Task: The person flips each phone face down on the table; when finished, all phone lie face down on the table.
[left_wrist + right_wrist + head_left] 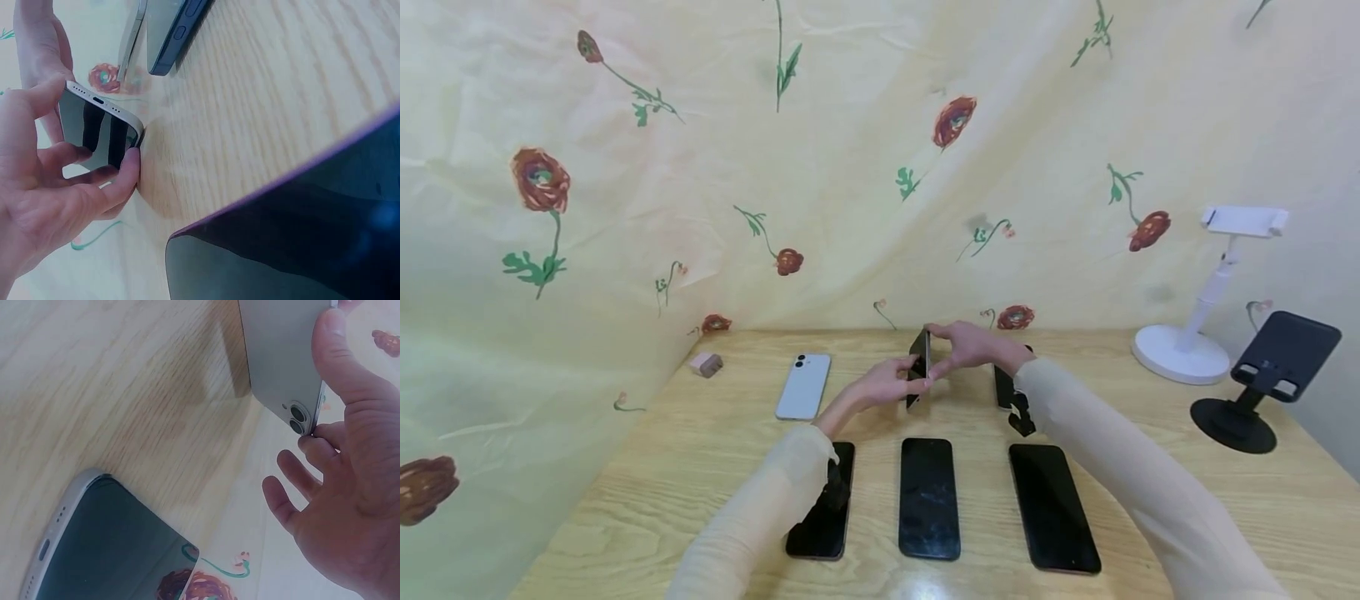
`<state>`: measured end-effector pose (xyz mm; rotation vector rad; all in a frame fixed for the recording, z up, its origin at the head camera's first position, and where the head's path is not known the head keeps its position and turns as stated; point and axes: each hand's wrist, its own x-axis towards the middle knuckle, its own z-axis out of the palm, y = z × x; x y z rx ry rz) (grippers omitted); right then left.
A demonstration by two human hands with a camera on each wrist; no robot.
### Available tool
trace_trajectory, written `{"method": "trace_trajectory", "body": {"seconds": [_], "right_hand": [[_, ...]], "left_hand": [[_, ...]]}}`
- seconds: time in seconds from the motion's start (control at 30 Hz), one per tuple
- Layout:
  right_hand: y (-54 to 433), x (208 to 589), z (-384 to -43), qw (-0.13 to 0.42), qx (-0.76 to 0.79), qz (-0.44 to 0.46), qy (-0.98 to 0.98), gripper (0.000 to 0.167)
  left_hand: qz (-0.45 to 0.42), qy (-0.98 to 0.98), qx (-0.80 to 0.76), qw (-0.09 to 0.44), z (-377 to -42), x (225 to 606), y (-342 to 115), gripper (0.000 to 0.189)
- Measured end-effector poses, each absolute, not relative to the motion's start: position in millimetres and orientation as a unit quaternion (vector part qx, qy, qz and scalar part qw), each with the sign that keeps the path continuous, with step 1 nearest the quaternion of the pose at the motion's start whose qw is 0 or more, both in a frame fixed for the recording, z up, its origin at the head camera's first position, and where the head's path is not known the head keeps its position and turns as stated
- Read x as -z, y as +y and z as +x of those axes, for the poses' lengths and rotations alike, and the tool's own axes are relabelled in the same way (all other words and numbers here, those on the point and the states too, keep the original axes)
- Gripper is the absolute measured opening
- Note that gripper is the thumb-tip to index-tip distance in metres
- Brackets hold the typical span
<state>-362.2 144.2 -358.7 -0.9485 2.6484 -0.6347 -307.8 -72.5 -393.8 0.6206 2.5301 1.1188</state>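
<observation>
Both hands hold one smartphone (919, 367), tilted up on its edge at the back of the wooden table. Its dark screen (78, 122) faces the left hand. The silver back (284, 353), with two camera lenses, faces the right hand. My left hand (882, 385) grips it by the edges, with fingers across the screen in the left wrist view. The right hand (973, 346) pinches its edges with thumb and fingertips, while the other fingers (281, 503) stay loosely bent off it. A long edge lies on or very near the tabletop.
A pale phone (803, 387) lies face down at back left, beside a small pinkish plug (706, 364). Nearer lie three dark phones (822, 517), (929, 500), (1055, 508). Another phone (1003, 387) is partly hidden by the right wrist. White (1182, 354) and black (1234, 425) stands are at right.
</observation>
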Motion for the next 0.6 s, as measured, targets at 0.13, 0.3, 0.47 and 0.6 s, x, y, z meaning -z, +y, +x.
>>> {"method": "trace_trajectory", "body": {"seconds": [0.13, 0.3, 0.47, 0.6], "right_hand": [[142, 358, -363, 0.126, 0.221, -0.323, 0.912, 0.107], [138, 358, -362, 0.124, 0.227, -0.321, 0.911, 0.105], [133, 360, -361, 0.126, 0.236, -0.314, 0.911, 0.104], [133, 363, -359, 0.122, 0.252, -0.309, 0.909, 0.105]], "left_hand": [[0.206, 0.870, -0.418, 0.160, -308, 393, -73, 0.079], [0.189, 0.827, -0.492, 0.197, -307, 394, -75, 0.076], [0.195, 0.802, -0.521, 0.218, -305, 393, -79, 0.074], [0.204, 0.790, -0.531, 0.229, -305, 392, -80, 0.075]]}}
